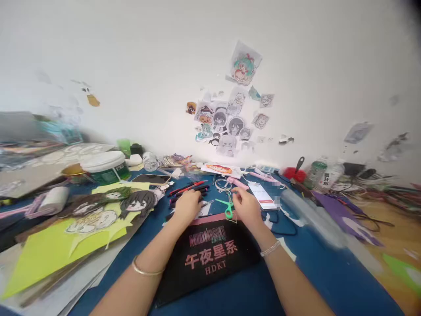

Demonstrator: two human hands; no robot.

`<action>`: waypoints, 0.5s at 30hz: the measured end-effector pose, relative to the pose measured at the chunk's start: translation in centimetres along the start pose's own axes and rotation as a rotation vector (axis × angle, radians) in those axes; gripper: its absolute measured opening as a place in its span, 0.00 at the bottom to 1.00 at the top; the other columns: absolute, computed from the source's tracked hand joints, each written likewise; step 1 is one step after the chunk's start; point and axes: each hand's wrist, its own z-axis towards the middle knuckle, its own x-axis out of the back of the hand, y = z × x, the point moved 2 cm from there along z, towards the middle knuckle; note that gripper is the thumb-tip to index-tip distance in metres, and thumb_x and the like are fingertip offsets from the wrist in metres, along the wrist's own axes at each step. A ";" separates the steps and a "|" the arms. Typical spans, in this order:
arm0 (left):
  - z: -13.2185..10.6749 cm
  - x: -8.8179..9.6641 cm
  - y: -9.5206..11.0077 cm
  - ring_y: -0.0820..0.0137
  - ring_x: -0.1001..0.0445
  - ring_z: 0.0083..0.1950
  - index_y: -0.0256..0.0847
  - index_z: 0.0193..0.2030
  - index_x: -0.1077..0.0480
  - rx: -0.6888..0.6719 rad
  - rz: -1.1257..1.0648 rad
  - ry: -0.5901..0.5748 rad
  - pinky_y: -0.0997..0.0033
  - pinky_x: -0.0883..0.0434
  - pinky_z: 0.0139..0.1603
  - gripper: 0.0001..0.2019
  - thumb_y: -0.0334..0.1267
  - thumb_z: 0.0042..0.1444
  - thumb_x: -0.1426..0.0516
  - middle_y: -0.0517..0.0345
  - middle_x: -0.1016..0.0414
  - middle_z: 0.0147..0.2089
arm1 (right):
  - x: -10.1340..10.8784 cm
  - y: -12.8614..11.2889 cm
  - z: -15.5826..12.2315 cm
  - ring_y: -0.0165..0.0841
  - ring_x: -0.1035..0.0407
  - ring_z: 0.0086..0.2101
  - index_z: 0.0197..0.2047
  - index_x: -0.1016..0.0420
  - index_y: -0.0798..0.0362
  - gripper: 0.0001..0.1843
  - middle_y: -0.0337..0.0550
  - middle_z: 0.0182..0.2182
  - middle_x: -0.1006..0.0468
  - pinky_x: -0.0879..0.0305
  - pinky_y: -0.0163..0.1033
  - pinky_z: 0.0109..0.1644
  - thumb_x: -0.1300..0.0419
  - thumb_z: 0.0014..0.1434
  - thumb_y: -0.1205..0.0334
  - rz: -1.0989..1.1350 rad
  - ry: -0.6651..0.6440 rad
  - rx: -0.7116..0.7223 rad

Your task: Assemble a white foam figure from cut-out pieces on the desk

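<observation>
A black zip pouch [210, 254] with pink lettering and a pink top band lies flat between my forearms. Beyond its left corner, my left hand [189, 205] is closed, fingers curled down at a bunch of red and black pens [187, 188]; whatever is under the fingertips is hidden. My right hand [247, 206] is bent at the pouch's upper right, thumb and forefinger drawn together beside green-handled scissors [229, 212]. Whether they pinch the blades or some small thing does not show. Just past these fingers lies a pink tool [237, 183].
A phone with a lit screen [263, 195] lies right of my right hand; a dark phone [151, 179] is far left. Paper cutouts on yellow sheets [42, 250] cover the left side. A white-lidded tub [105, 166], bottles [316, 173] and a purple sheet [342, 215] stand or lie around.
</observation>
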 end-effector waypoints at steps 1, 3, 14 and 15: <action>-0.1 0.1 -0.1 0.63 0.31 0.42 0.40 0.35 0.29 -0.006 0.001 -0.008 0.70 0.35 0.39 0.09 0.41 0.51 0.47 0.51 0.29 0.39 | 0.1 0.1 0.1 0.29 0.35 0.26 0.42 0.30 0.50 0.13 0.36 0.25 0.28 0.46 0.32 0.30 0.51 0.56 0.64 0.012 -0.026 0.007; -0.1 0.2 -0.4 0.64 0.30 0.41 0.40 0.35 0.29 -0.017 0.006 -0.019 0.70 0.35 0.38 0.08 0.38 0.49 0.45 0.51 0.29 0.38 | 0.1 0.1 0.1 0.29 0.34 0.27 0.43 0.31 0.50 0.13 0.36 0.27 0.27 0.46 0.31 0.30 0.49 0.55 0.61 0.011 -0.086 0.029; -0.4 1.1 -0.9 0.61 0.36 0.42 0.41 0.30 0.27 -0.111 0.091 -0.002 0.65 0.38 0.39 0.12 0.30 0.53 0.51 0.48 0.34 0.39 | -1.8 -1.1 -1.3 0.36 0.40 0.42 0.42 0.29 0.52 0.13 0.45 0.39 0.31 0.42 0.35 0.42 0.44 0.53 0.60 -0.172 -0.354 0.299; -0.4 1.1 -1.0 0.61 0.37 0.43 0.41 0.32 0.26 -0.118 0.096 0.000 0.65 0.38 0.40 0.12 0.30 0.54 0.51 0.47 0.34 0.39 | -2.0 -1.3 -1.4 0.36 0.40 0.42 0.42 0.29 0.52 0.12 0.45 0.39 0.31 0.42 0.35 0.41 0.44 0.53 0.60 -0.176 -0.356 0.325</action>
